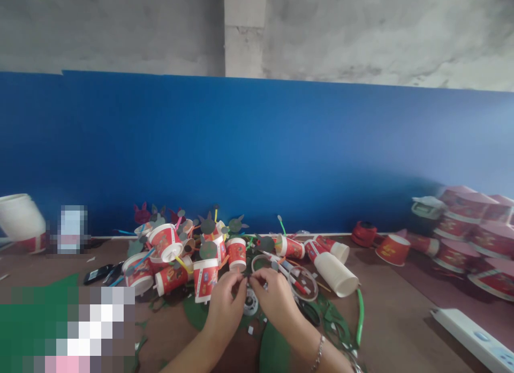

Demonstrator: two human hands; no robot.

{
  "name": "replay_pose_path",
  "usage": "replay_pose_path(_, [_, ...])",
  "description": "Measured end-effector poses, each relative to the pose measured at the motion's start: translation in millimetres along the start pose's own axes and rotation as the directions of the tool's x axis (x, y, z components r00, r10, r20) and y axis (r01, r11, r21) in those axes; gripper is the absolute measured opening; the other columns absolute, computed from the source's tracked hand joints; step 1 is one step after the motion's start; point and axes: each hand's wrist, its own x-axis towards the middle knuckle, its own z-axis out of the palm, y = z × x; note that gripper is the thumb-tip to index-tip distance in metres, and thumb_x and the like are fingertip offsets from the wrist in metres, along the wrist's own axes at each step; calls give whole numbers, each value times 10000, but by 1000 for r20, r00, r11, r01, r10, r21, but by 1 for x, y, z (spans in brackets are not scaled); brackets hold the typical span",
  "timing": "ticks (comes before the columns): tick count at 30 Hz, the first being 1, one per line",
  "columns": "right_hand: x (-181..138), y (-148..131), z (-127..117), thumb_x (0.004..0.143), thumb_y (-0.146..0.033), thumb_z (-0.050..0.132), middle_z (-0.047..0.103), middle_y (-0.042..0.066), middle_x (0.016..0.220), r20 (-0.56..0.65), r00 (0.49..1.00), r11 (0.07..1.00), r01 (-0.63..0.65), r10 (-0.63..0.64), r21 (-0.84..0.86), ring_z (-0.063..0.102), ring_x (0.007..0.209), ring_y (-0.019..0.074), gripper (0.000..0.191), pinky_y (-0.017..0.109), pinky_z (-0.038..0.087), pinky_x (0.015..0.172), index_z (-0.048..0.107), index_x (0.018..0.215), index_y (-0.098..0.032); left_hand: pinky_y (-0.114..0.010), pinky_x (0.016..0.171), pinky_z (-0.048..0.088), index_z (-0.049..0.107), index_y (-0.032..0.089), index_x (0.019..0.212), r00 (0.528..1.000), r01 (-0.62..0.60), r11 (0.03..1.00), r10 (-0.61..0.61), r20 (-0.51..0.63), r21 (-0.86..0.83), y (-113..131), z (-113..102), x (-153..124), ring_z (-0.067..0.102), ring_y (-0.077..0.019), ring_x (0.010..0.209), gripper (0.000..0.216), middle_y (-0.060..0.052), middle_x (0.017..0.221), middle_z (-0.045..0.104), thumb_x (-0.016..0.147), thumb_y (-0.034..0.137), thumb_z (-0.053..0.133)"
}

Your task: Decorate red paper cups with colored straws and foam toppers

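My left hand (225, 307) and my right hand (277, 300) meet over the brown table (401, 330), fingertips pinched together on a small dark piece (248, 279) that I cannot make out. Both hands are closed in a pinch. Under them lies a roll of clear tape (250, 303) and green cut sheet scraps (277, 351). Just beyond the fingers stands a red and white paper cup (205, 279), part of a heap of paper cups (168, 255) with coloured straws and dark green paper shapes stuck in them. My right wrist wears a bracelet (319, 353).
A stack of white cups (335, 274) lies on its side to the right of the hands. Red paper bowls (477, 228) pile up at far right, beside a white power strip (474, 338). A white jar (20, 216) and a black phone (98, 274) sit at left. A blue wall panel (257, 153) backs the table.
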Motion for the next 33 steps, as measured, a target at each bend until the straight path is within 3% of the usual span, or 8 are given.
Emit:
replay_pose_path(12, [-1,4,4,815,-193,502,665,43,736,-2,1000,999,13,-13,33,574,733,193,185,265,373,672,648,703,-176,-256,567,384,596,161,700,993,113,990,-114,-9,-79,1,3,0,533,-177,617,275,-29,639,595,849,346,457])
replay_pose_path(25, [-1,2,2,784,-151,506,653,43,693,-20,1000,1000,23,-23,-4,570,692,171,175,243,377,652,639,670,-163,-232,532,352,553,171,639,993,117,989,-117,-1,-89,3,3,-2,473,-146,570,284,5,576,521,838,353,463])
replay_pose_path(33, [1,0,-4,777,-194,485,669,43,671,81,996,988,-34,22,151,576,661,164,218,243,391,619,663,660,-149,-246,559,376,572,169,660,996,88,994,-88,-5,-68,0,3,-1,508,-161,598,284,-12,608,565,850,350,463])
